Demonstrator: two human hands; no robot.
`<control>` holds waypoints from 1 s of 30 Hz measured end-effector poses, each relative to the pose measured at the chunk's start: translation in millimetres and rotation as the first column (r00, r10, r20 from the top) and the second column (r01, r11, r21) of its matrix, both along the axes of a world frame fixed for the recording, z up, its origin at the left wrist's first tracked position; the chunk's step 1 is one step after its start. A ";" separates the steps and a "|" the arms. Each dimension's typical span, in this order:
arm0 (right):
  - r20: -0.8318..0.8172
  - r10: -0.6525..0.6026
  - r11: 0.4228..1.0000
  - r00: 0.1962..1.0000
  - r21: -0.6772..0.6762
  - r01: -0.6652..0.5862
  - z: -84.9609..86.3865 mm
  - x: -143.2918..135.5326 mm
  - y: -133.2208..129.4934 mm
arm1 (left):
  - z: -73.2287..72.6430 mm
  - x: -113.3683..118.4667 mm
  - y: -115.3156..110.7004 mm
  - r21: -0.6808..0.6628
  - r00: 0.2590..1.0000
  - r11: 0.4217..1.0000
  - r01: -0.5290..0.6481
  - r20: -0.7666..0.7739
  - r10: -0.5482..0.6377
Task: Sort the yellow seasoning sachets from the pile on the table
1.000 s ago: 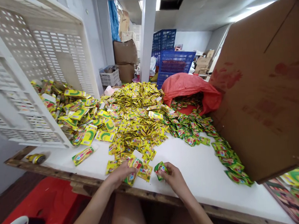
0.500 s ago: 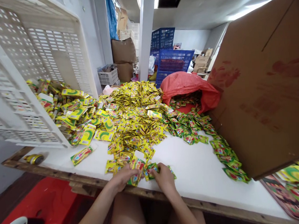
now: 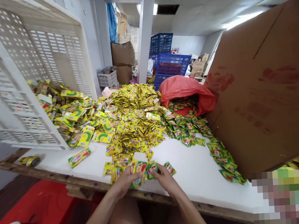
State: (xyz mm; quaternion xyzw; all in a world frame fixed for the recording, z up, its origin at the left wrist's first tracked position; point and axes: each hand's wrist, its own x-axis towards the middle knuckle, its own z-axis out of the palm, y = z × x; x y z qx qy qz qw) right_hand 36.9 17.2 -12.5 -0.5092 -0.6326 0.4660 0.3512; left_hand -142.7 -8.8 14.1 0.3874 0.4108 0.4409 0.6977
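My left hand (image 3: pixel 125 181) is closed around a small yellow-and-green printed box (image 3: pixel 138 168), its white end flap standing up at the top. Between the thumb and fingers of my right hand (image 3: pixel 166 180) is a green sachet (image 3: pixel 151 170), held right beside the box; whether part of it is inside the box I cannot tell. Another green sachet (image 3: pixel 170 168) lies on the white tabletop just beyond my right fingers. Yellow sachets (image 3: pixel 135 123) form a big heap in front of my hands, and green sachets (image 3: pixel 183 126) spread to its right.
A tipped white crate (image 3: pixel 45 120) at left spills flat yellow boxes (image 3: pixel 76 114). The red sack (image 3: pixel 186 87) lies open behind the green sachets. A large cardboard box (image 3: pixel 260 95) leans over the right side. One box (image 3: pixel 80 157) and a yellow roll (image 3: pixel 29 161) lie near the left edge.
The green sachet in my right hand is now closer against the box. My right fingers have shifted, leaving the loose green sachet beside them more exposed. The view has tilted slightly.
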 end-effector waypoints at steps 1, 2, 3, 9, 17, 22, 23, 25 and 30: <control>-0.094 0.002 1.000 0.996 -0.008 -0.002 5.4 2.5 -2.2 | 1.4 1.5 -1.2 0.007 1.000 1.000 -0.009 0.009 0.008; -0.175 -0.018 1.000 0.984 -0.008 0.017 12.4 6.0 -4.1 | 2.8 3.4 -1.8 0.014 1.000 1.000 -0.024 0.009 0.024; -0.233 -0.056 0.998 0.971 0.005 0.058 21.0 10.4 -5.5 | 4.3 5.9 -1.8 0.020 0.999 0.999 -0.040 -0.001 0.041; -0.195 -0.002 0.970 0.981 0.237 0.049 83.0 33.0 -5.6 | 13.1 35.1 1.3 0.032 0.992 0.995 0.094 -0.086 -0.091; 0.421 0.006 0.866 0.907 0.451 -0.215 104.0 34.1 -6.5 | 6.4 62.4 -1.4 0.120 0.964 0.960 0.252 -0.122 -0.237; 0.431 0.104 0.834 0.897 0.454 -0.315 106.0 31.0 -14.5 | 4.5 69.4 -1.4 0.152 0.960 0.954 0.259 -0.145 -0.238; 0.407 0.097 0.836 0.908 0.462 -0.296 104.5 29.9 -15.1 | 4.8 71.6 -1.0 0.153 0.961 0.954 0.257 -0.143 -0.236; 0.370 0.056 0.841 0.927 0.483 -0.244 99.6 28.5 -15.5 | 5.3 76.2 0.0 0.156 0.964 0.955 0.253 -0.124 -0.235; 0.349 -0.108 0.865 0.931 0.494 -0.084 87.3 39.2 -18.8 | 2.5 84.3 3.3 0.200 0.962 0.942 0.270 -0.093 -0.256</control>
